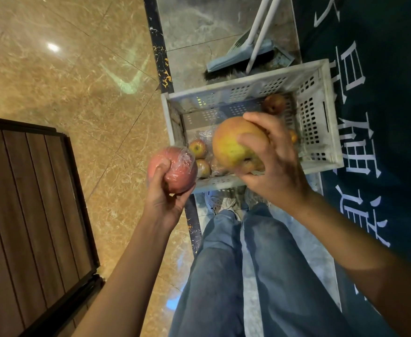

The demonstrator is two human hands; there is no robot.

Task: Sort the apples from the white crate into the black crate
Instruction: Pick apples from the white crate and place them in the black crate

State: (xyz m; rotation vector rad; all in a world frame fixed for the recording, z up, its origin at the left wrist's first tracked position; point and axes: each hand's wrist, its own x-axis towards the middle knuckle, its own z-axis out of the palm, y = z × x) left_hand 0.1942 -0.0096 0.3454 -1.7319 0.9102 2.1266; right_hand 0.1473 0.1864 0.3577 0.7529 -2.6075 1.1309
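The white crate (318,117) stands on the floor ahead of my feet. Several small apples lie in it: one at the far right corner (273,103), others at the near left (197,148). My left hand (162,195) holds a red apple wrapped in clear film (179,167) just left of the crate's near corner. My right hand (271,164) grips a large yellow-orange apple (233,143) above the crate's near side. No black crate is in view.
A broom and grey dustpan (238,54) lean behind the crate. A dark mat with white characters (381,117) lies to the right. A dark wooden panel (29,215) stands at left on the marble floor. My jeans-clad legs (223,276) are below.
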